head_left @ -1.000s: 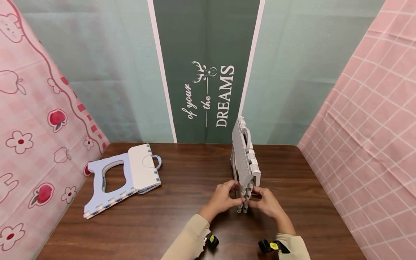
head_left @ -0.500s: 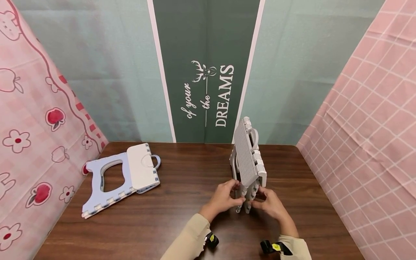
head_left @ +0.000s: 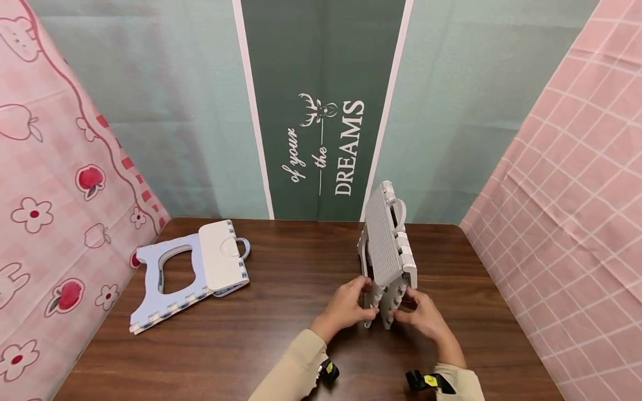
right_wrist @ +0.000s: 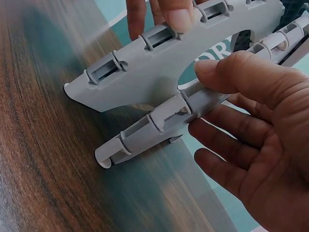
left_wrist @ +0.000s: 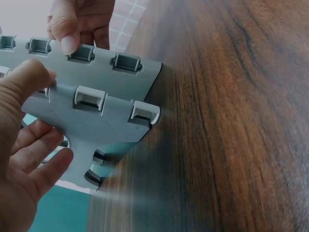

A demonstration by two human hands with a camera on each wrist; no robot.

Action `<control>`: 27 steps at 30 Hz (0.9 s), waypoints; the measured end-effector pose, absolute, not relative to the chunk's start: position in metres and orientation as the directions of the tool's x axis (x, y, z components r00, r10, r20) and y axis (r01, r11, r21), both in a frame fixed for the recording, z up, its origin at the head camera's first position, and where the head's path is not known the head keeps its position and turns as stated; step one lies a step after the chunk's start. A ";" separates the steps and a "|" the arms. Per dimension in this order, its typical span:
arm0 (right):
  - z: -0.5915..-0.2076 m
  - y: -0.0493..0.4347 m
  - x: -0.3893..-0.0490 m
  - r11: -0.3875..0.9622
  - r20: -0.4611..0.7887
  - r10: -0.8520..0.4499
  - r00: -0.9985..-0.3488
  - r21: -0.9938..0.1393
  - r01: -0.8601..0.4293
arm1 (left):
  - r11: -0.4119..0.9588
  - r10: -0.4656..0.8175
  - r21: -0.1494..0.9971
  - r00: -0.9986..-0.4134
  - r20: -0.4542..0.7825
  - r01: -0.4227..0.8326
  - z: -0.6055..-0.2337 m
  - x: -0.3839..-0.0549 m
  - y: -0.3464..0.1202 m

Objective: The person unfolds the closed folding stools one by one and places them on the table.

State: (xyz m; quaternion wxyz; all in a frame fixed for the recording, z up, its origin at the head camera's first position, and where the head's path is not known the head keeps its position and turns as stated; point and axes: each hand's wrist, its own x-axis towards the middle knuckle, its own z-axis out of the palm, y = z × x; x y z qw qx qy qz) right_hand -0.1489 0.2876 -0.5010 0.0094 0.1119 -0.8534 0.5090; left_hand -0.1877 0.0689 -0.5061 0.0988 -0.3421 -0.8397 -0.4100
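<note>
A grey folding step stool (head_left: 385,234) stands upright on the table, its two leg panels spread apart in a narrow V below a ridged top that is partly folded. My left hand (head_left: 346,305) pinches the edge of the left leg panel between thumb and fingers. On the other side, my right hand (head_left: 423,317) grips the right leg panel (right_wrist: 159,116) the same way, thumb on the hinge-lined edge. In the left wrist view the left leg panel (left_wrist: 91,121) and the far one show a gap between them. A loop handle (head_left: 399,214) sticks out from the top's fold.
A second folding stool (head_left: 173,273), blue and white, lies folded flat at the left of the brown wooden table (head_left: 281,334). A green curtain (head_left: 321,67) with lettering hangs behind, and pink cloths (head_left: 577,195) line both sides.
The grey stool's leg panels have moved apart, the right hand shifting slightly right with its panel. The top has tilted and widened open. The left hand has stayed nearly in place.
</note>
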 end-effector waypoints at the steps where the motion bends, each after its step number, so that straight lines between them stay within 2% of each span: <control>1: -0.502 0.288 -0.149 0.452 0.132 -0.181 -0.975 -0.869 -0.201 | 0.433 0.493 0.619 -0.747 0.445 0.655 -0.506 -0.188 0.069; 22: -0.505 0.302 -0.151 0.403 0.144 -0.139 -0.980 -0.895 -0.189 | 0.540 0.481 0.550 -0.770 0.419 0.637 -0.500 -0.190 0.071; 27: -0.503 0.303 -0.152 0.419 0.112 -0.108 -0.988 -0.896 -0.147 | 0.519 0.480 0.598 -0.787 0.387 0.611 -0.498 -0.193 0.071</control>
